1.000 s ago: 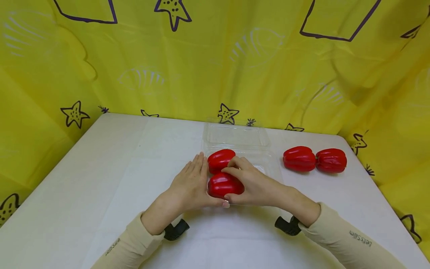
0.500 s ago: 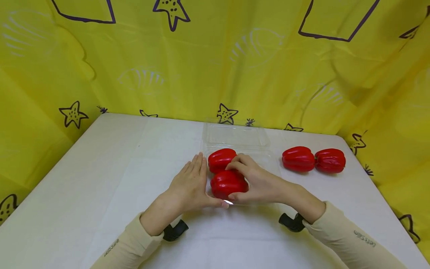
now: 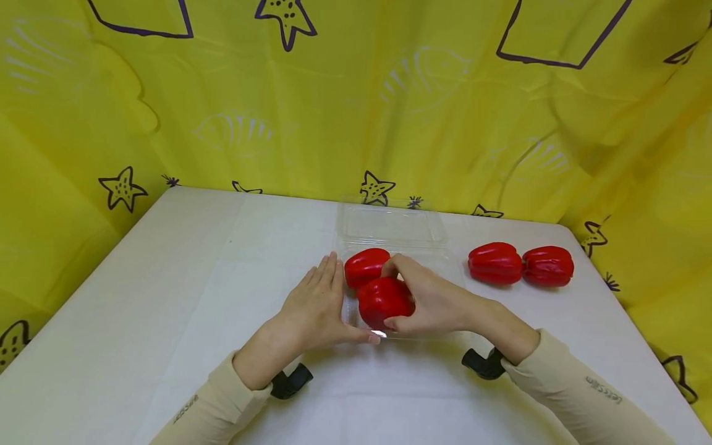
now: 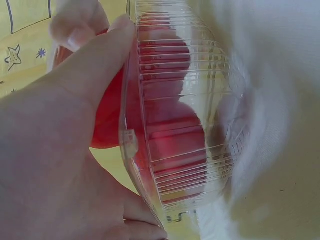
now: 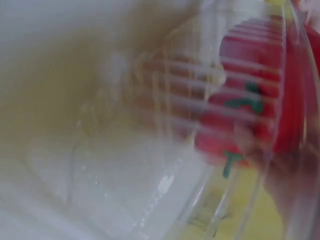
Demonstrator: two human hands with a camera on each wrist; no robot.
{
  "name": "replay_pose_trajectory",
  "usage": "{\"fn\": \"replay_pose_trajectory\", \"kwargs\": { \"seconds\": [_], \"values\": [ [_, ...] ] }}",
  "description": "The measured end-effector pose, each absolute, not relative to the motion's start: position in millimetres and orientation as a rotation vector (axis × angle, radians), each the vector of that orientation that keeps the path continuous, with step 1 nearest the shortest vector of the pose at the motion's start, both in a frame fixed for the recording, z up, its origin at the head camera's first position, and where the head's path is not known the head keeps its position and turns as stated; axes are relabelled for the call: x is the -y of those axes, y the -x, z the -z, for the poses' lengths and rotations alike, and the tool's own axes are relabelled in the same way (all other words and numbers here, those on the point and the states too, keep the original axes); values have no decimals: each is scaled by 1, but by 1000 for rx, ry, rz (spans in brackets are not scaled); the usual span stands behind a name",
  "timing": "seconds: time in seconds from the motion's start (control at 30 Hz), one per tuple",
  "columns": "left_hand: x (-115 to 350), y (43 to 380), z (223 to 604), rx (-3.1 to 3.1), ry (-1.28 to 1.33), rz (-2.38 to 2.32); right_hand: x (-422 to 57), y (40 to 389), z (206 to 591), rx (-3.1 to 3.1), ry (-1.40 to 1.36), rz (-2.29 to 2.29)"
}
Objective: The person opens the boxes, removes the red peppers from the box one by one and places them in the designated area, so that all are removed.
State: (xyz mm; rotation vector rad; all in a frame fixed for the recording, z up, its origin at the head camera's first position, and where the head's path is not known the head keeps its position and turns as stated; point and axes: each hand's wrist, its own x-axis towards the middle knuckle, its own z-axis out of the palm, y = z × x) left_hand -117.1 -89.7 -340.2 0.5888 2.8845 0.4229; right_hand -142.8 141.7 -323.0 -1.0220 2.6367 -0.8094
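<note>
A clear plastic clamshell box [image 4: 212, 100] stands with its lid [image 3: 389, 224] folded back, away from me. Inside, toward the left end, a red bell pepper [image 3: 364, 266] lies behind a second red bell pepper [image 3: 382, 303]. My right hand [image 3: 436, 300] grips this nearer pepper from the right, thumb in front and fingers behind. Flat along the box's left side lies my left hand [image 3: 313, 309], fingers straight and together, thumb stretched along the front rim. Through the ribbed wall, the blurred right wrist view shows green stems [image 5: 231, 162] on both peppers.
Two more red bell peppers, one on the left [image 3: 496, 263] and one on the right [image 3: 548, 266], lie end to end on the white table [image 3: 183, 309], right of the box. A yellow patterned curtain [image 3: 334, 123] hangs behind and around the table.
My right hand has shifted the nearer pepper slightly to the right and turned it, so that it sits more askew to the pepper behind. My left hand has stayed at the box's side.
</note>
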Motion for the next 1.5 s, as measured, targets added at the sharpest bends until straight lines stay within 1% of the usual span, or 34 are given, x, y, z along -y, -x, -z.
{"fn": "replay_pose_trajectory", "kwargs": {
  "seconds": [0.07, 0.3, 0.67, 0.93, 1.5],
  "values": [
    [90, 117, 340, -2887, -594, -412, -144, 143, 322, -2638, 1000, 809],
    [90, 117, 340, -2890, -608, -404, -143, 142, 321, -2685, 1135, 735],
    [90, 117, 340, -2900, -611, -387, -138, 140, 325, -2775, 1220, 684],
    [91, 117, 341, -2902, -609, -409, -143, 138, 318, -2708, 1200, 769],
    [89, 116, 341, -2917, -627, -407, -153, 136, 313, -2796, 1249, 699]
  ]
}}
